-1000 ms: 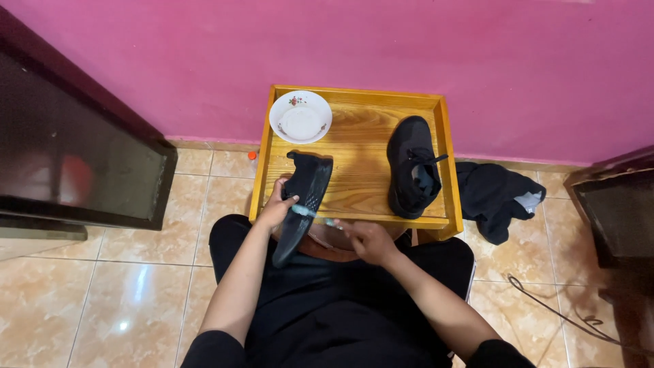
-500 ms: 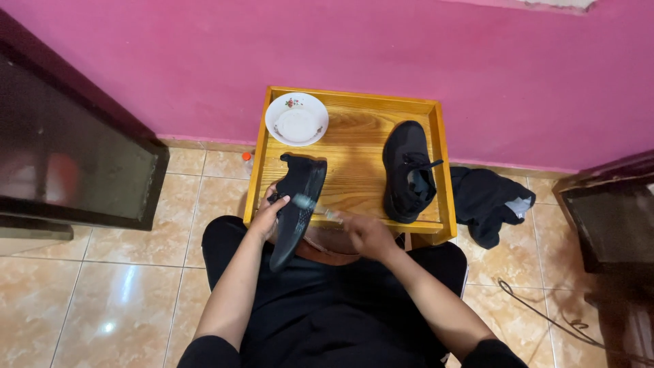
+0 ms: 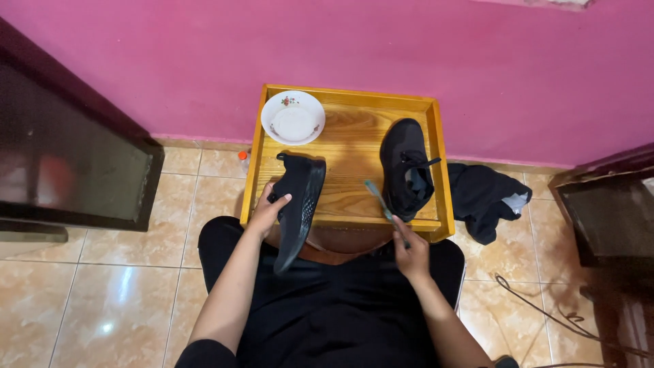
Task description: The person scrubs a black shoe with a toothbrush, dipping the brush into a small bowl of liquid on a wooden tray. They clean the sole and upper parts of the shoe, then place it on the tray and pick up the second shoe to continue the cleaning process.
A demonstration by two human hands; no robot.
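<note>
Left hand (image 3: 267,212) is wrapped around a black sneaker (image 3: 298,204), tilted on its side with the sole facing right, over the near edge of the wooden tray (image 3: 347,153). Right hand (image 3: 411,253) is pinched shut on a toothbrush (image 3: 381,202), bristles up. Shoe looks light with a soft, squishy upper, so I'd hold it by the heel and stiffer sole edge.

A single camera, worn on the head, looks steeply down and slightly forward from above the seated person's lap. It faces the pink wall (image 3: 409,48), which fills the top of the view, and the tiled floor (image 3: 102,286) at the sides. The tray (image 3: 354,146) sits at mid-frame, near enough to show whole, with both forearms entering from the bottom edge.
</note>
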